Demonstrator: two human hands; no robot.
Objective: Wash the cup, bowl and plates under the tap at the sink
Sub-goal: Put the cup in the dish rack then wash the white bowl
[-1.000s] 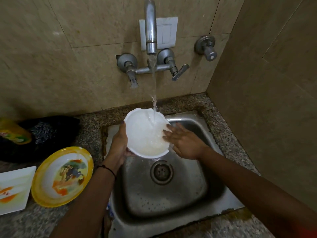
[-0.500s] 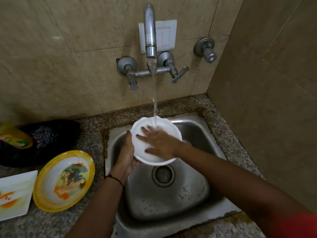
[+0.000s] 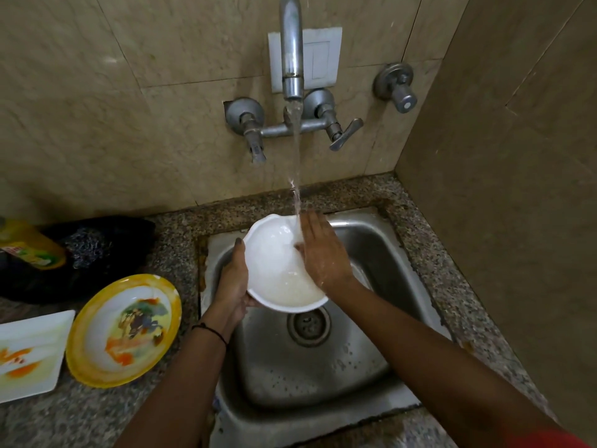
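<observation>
The white bowl (image 3: 274,270) is held tilted over the sink (image 3: 323,376), under the running tap (image 3: 292,59) — the left hand (image 3: 232,282) wraps its grip round the bowl's left rim. The right hand (image 3: 323,253), grip open and fingers flat, presses inside the bowl. A yellow plate (image 3: 122,331) and a square plate (image 3: 29,354) lie on the bench (image 3: 97,415), left of the sink.

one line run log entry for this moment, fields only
step: rinsing white bowl | left hand: grips bowl rim | right hand: flat inside bowl | tap: running | counter: yellow plate, square plate
</observation>
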